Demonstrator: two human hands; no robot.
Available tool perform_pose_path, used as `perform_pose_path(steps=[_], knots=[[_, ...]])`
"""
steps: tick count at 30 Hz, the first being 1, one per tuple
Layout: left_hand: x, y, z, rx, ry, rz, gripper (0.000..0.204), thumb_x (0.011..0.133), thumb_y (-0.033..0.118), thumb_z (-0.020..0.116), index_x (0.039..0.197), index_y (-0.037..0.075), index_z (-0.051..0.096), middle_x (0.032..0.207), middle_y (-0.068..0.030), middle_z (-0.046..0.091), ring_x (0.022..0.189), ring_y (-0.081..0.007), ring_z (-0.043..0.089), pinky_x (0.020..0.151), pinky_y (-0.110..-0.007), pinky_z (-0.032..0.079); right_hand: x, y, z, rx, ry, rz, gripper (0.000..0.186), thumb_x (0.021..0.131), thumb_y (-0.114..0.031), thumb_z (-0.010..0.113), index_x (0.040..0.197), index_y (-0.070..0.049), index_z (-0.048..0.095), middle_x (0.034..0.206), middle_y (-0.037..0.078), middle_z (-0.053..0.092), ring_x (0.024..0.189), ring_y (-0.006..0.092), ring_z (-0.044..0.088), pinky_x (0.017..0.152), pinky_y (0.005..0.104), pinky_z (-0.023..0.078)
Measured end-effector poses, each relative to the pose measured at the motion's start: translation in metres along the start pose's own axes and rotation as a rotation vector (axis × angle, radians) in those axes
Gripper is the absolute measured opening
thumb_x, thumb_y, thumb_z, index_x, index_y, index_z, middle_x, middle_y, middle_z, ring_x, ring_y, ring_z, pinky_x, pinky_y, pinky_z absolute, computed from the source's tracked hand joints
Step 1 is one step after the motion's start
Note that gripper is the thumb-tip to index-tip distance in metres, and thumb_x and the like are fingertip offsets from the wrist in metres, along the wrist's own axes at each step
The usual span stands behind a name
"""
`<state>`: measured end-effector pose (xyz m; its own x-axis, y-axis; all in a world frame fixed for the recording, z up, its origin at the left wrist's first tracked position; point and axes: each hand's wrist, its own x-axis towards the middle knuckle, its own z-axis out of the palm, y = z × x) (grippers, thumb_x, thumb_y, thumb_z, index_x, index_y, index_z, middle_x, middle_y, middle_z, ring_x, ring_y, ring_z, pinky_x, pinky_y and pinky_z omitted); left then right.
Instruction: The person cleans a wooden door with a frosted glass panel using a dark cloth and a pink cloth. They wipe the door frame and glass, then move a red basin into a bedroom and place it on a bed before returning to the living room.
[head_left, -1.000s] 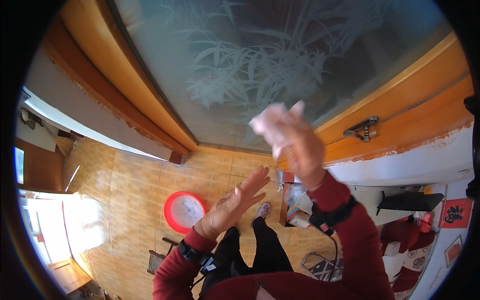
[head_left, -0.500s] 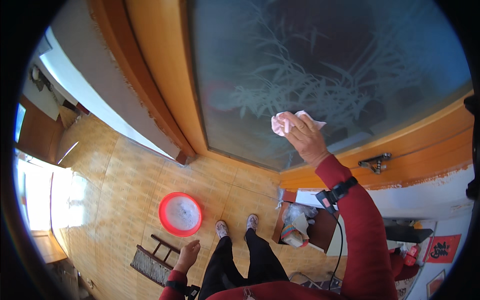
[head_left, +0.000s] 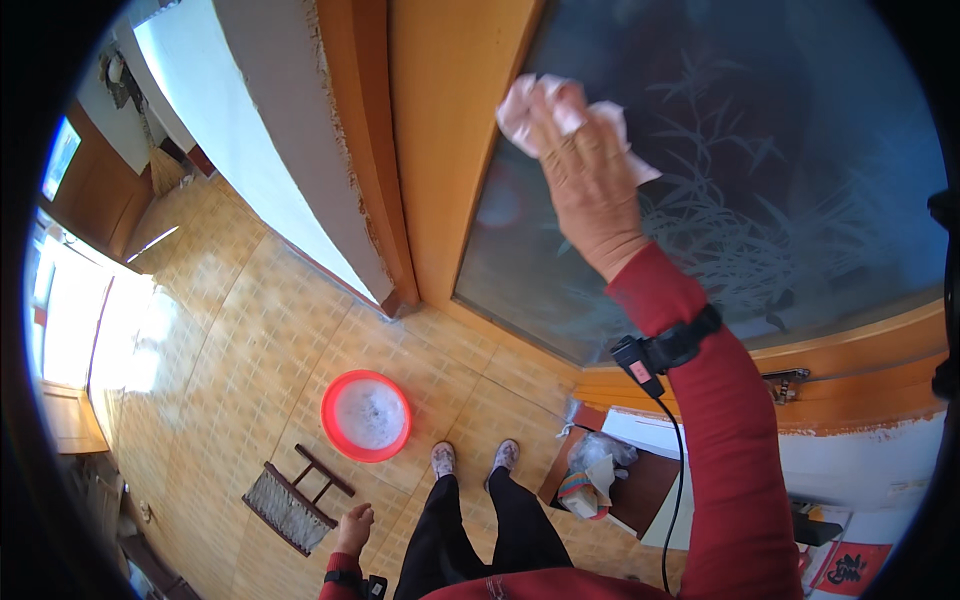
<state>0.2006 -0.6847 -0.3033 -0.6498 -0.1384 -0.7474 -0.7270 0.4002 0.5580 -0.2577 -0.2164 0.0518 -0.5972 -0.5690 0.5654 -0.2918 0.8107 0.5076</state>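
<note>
A crumpled pale pink cloth point(head_left: 518, 118) is bunched under the fingers of my right hand point(head_left: 592, 190), which presses it to the upper left of a dark glass pane point(head_left: 610, 300), by its orange wooden frame point(head_left: 455, 110). Pale bamboo-leaf patterns mark the glass. My right arm stretches up in a red sleeve with a black band at the wrist. Low at my left side hangs my left hand point(head_left: 354, 527), its fingers loosely curled together and nothing visible in them. It is nearest to a small stool point(head_left: 290, 510) on the floor.
A red basin point(head_left: 327, 400) of foamy water stands on the tiled floor ahead of my feet. To the right, a low brown cabinet point(head_left: 650, 490) carries plastic bags and papers. A metal handle point(head_left: 785, 383) sticks out from the lower frame. A white wall edge point(head_left: 270, 130) rises at left.
My right hand has moved up the glass with the cloth, toward the left frame. The view has shifted, and my left hand has dropped slightly lower in it.
</note>
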Motion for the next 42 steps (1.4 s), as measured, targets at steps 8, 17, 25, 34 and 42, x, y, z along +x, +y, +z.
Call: perform_pose_path(steps=[8,17,25,34,42], knots=[[-0.041,-0.053,-0.011,-0.19,-0.005,-0.228,0.039,0.095,0.02,0.063,0.124,-0.007,0.067,0.1,-0.015,0.074,0.083,-0.0193,0.073,0.074,-0.031,0.058,-0.012,0.003,-0.015,0.275,-0.102,-0.151,0.041,0.089,-0.005,0.057,0.13,-0.002,0.06,0.148,0.014,0.052,0.137,0.0316,0.049,0.12,0.0433,0.034],[-0.035,-0.12,-0.049,-0.316,0.024,-0.31,0.038,0.101,0.028,0.06,0.134,0.011,0.058,0.102,-0.0077,0.071,0.073,-0.0167,0.067,0.05,-0.028,0.045,0.015,0.099,-0.107,-0.165,0.061,0.113,0.049,0.092,-0.005,0.059,0.142,-0.005,0.056,0.152,0.007,0.052,0.134,0.0313,0.051,0.118,0.0499,0.035],[-0.021,-0.038,-0.032,-0.197,0.007,-0.135,0.041,0.099,0.024,0.06,0.133,0.001,0.063,0.104,-0.0088,0.074,0.083,-0.0171,0.072,0.063,-0.028,0.05,-0.084,0.064,-0.078,0.217,0.003,-0.005,0.039,0.078,-0.001,0.068,0.115,-0.011,0.071,0.133,0.011,0.065,0.122,0.0265,0.059,0.105,0.0419,0.049],[-0.007,0.02,-0.01,-0.113,-0.024,-0.143,0.04,0.099,0.02,0.061,0.13,-0.005,0.063,0.102,-0.0098,0.072,0.084,-0.0165,0.068,0.072,-0.029,0.055,-0.075,0.198,-0.165,-0.35,0.356,0.24,0.041,0.098,-0.008,0.058,0.139,-0.009,0.061,0.146,0.007,0.057,0.131,0.0319,0.054,0.113,0.0541,0.036],[-0.013,0.043,-0.012,-0.027,-0.161,-0.171,0.039,0.097,0.019,0.062,0.131,0.0,0.064,0.1,-0.0055,0.072,0.08,-0.0125,0.069,0.061,-0.024,0.048,-0.252,0.033,-0.053,0.185,-0.027,0.193,0.024,0.084,-0.01,0.069,0.107,-0.013,0.077,0.123,0.002,0.068,0.127,0.0158,0.057,0.103,0.0427,0.047]])
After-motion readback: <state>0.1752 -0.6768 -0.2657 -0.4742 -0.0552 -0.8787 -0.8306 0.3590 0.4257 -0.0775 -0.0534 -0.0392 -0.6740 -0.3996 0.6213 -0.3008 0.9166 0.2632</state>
